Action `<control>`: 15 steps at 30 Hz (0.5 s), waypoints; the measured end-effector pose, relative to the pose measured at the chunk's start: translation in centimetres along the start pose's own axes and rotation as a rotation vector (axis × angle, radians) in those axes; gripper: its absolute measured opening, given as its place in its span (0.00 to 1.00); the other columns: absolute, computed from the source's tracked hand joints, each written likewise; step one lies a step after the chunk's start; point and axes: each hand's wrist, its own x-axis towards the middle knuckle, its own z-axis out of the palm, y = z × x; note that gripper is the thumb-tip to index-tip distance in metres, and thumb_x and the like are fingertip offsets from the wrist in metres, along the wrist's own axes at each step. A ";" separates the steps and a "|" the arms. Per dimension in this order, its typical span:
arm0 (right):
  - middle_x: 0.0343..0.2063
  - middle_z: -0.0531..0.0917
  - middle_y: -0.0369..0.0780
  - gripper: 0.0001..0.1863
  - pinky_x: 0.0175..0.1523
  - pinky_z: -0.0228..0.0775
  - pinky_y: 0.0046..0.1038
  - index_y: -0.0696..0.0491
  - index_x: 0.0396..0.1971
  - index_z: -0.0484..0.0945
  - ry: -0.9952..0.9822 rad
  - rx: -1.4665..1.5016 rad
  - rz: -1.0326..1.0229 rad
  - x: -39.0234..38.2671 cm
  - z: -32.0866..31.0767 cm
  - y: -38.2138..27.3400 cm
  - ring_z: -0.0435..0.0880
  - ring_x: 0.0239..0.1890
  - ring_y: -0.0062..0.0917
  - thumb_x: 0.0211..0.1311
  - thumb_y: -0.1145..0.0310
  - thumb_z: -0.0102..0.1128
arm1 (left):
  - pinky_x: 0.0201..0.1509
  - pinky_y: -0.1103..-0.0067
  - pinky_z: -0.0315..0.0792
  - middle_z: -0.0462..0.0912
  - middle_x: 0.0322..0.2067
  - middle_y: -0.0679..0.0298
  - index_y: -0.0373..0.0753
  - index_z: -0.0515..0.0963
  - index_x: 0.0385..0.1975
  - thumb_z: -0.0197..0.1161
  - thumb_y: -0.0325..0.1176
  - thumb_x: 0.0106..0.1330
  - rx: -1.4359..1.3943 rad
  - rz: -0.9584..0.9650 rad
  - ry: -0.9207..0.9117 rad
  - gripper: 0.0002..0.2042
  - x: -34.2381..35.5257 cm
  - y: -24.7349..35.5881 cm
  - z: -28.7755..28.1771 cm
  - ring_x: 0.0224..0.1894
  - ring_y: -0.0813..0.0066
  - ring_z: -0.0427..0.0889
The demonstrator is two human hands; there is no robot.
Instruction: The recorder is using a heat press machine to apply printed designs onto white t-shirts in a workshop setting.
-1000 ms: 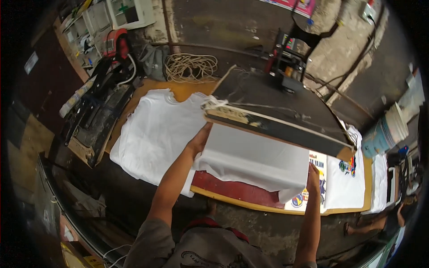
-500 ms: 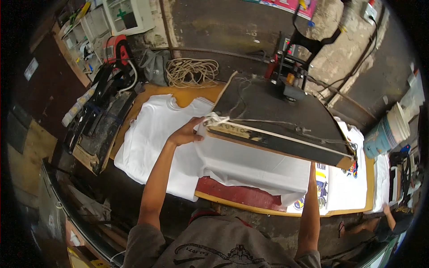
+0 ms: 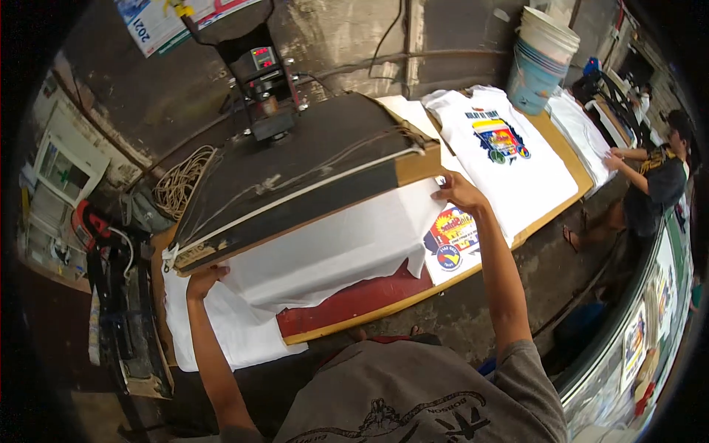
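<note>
The white shirt is lying spread over the red lower plate of the heat press, right under the raised black top plate, with its near edge hanging toward the person. The left hand is sitting at the shirt's left edge, just below the press's front-left corner, fingers curled onto the cloth. The right hand is resting at the shirt's far right corner, by the press's right end, fingers pinching the fabric. Next to that hand, a colourful print is showing on the cloth. Right of the press, a printed shirt is lying flat on the desk, with a stack of buckets beyond it. Left of the press a coil of rope is sitting. Far right, another person is standing at the desk's end.
</note>
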 end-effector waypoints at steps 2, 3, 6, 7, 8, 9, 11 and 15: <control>0.48 0.77 0.48 0.40 0.48 0.75 0.26 0.55 0.65 0.61 0.000 0.001 0.027 0.0 -0.3 0.2 0.80 0.42 0.28 0.46 0.86 0.57 | 0.33 0.78 0.71 0.77 0.35 0.69 0.40 0.76 0.46 0.66 0.18 0.50 -0.071 -0.010 0.035 0.21 -0.3 1.0 0.9 0.33 0.78 0.75; 0.49 0.77 0.48 0.40 0.49 0.74 0.26 0.55 0.65 0.60 -0.011 -0.007 0.052 -0.3 -0.4 0.3 0.80 0.43 0.28 0.46 0.85 0.57 | 0.33 0.78 0.71 0.77 0.35 0.69 0.40 0.76 0.46 0.66 0.18 0.50 -0.065 -0.012 0.027 0.21 -0.2 1.3 1.3 0.33 0.78 0.75; 0.51 0.76 0.47 0.41 0.51 0.73 0.25 0.55 0.65 0.60 -0.015 -0.023 0.040 -0.5 -0.4 0.0 0.79 0.44 0.28 0.46 0.85 0.58 | 0.35 0.78 0.72 0.76 0.39 0.70 0.38 0.73 0.50 0.66 0.18 0.50 0.057 -0.001 0.062 0.24 0.1 0.9 0.5 0.36 0.77 0.75; 0.51 0.76 0.47 0.41 0.51 0.73 0.25 0.55 0.65 0.60 -0.031 -0.021 0.036 -0.2 0.2 -0.5 0.79 0.44 0.28 0.46 0.85 0.58 | 0.38 0.79 0.73 0.76 0.42 0.69 0.38 0.73 0.52 0.66 0.18 0.50 0.171 0.016 0.054 0.25 0.3 -0.8 -1.3 0.39 0.76 0.76; 0.51 0.76 0.46 0.41 0.52 0.72 0.25 0.54 0.65 0.60 -0.023 -0.056 0.044 -0.2 0.4 -0.7 0.79 0.46 0.27 0.46 0.85 0.58 | 0.41 0.79 0.73 0.76 0.46 0.67 0.37 0.72 0.53 0.66 0.18 0.50 0.282 0.032 0.031 0.27 0.5 -1.3 -1.7 0.42 0.76 0.76; 0.52 0.75 0.45 0.41 0.53 0.71 0.25 0.54 0.66 0.60 -0.015 -0.092 0.052 -0.3 0.6 -0.9 0.78 0.47 0.27 0.46 0.85 0.58 | 0.41 0.79 0.73 0.76 0.46 0.67 0.37 0.72 0.53 0.66 0.18 0.50 0.280 0.027 0.032 0.27 0.4 -2.0 -1.9 0.42 0.76 0.76; 0.52 0.75 0.45 0.41 0.53 0.71 0.25 0.54 0.65 0.61 -0.001 -0.089 0.062 -0.5 0.5 -0.9 0.77 0.47 0.26 0.46 0.85 0.59 | 0.44 0.80 0.73 0.76 0.49 0.67 0.38 0.73 0.52 0.67 0.19 0.49 0.110 0.147 0.063 0.26 0.3 -1.8 -1.2 0.44 0.75 0.77; 0.52 0.75 0.44 0.38 0.49 0.72 0.25 0.55 0.63 0.63 0.049 -0.294 -0.049 -0.1 0.4 -0.3 0.77 0.45 0.23 0.46 0.83 0.59 | 0.42 0.81 0.74 0.80 0.44 0.65 0.37 0.74 0.51 0.68 0.20 0.50 0.041 0.091 0.081 0.24 0.1 -1.9 -1.2 0.40 0.77 0.78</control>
